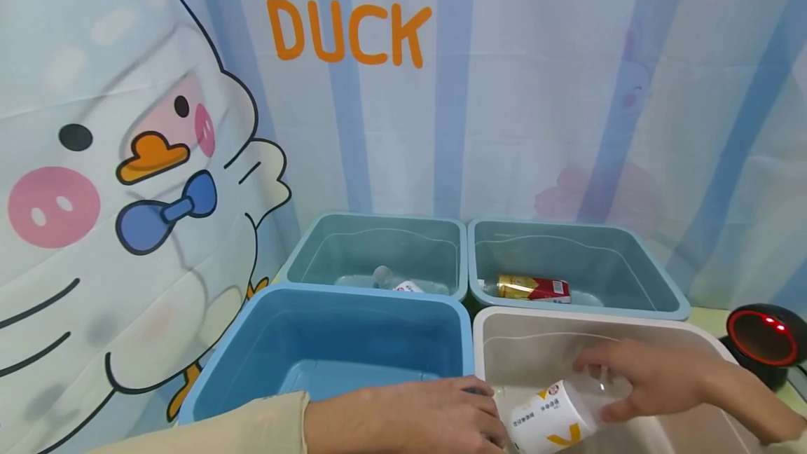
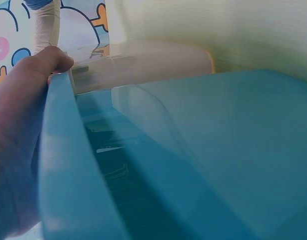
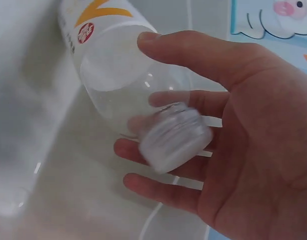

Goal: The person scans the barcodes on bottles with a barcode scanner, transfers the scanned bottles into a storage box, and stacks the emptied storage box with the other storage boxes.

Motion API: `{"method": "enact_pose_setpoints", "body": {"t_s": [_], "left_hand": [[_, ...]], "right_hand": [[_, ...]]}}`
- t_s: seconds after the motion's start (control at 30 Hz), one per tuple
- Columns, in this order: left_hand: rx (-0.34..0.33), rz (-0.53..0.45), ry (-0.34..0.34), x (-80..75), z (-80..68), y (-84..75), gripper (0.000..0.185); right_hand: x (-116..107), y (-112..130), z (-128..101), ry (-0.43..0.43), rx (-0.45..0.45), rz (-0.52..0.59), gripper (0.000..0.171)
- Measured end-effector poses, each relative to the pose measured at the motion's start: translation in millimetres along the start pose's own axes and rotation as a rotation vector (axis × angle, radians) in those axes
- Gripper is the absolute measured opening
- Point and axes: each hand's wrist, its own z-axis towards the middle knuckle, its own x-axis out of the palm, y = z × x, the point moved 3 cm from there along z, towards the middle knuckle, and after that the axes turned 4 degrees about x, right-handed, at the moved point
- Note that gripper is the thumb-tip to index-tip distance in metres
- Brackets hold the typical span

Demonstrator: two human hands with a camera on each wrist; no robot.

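Observation:
My right hand [image 1: 656, 377] is inside the beige bin [image 1: 555, 321], thumb and fingers around the shoulder of a clear plastic bottle [image 3: 128, 95]. The bottle lies tilted, its translucent cap [image 3: 176, 142] toward my palm. Its white label [image 1: 548, 419] carries a yellow mark. In the right wrist view the thumb lies along one side of the bottle and the spread fingers pass behind it. My left hand [image 1: 416, 415] rests at the rim between the blue bin [image 1: 233, 342] and the beige bin, fingers loosely bent. The bottle's far end is hidden near those fingers.
Two teal bins stand behind: the left one [image 1: 463, 251] holds a clear bottle [image 1: 384, 277], the right one [image 1: 677, 303] a gold-and-red can [image 1: 532, 288]. A black device with a red-lit ring [image 1: 763, 338] stands at the right. A duck-print curtain [image 1: 403, 125] hangs behind.

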Motion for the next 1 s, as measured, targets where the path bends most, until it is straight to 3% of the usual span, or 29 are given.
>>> {"method": "enact_pose_setpoints", "body": {"t_s": [0.23,0.5,0.8,1.0], "left_hand": [[-0.004,-0.032,0.000,2.6,1.1,1.8,0.049],[0.006,-0.013,0.000,3.4,1.2,2.1,0.046],[0.012,-0.015,0.002,2.6,1.3,1.8,0.045],[0.026,0.011,0.004,1.9,1.5,0.6,0.043]], "right_hand": [[-14,6,-3,-0.074,0.009,-0.089,0.060],[-27,13,-6,-0.124,0.029,-0.048,0.072],[-50,24,-20,-0.354,-0.050,-0.008,0.072],[-63,31,-27,-0.470,-0.030,-0.001,0.067]]}}
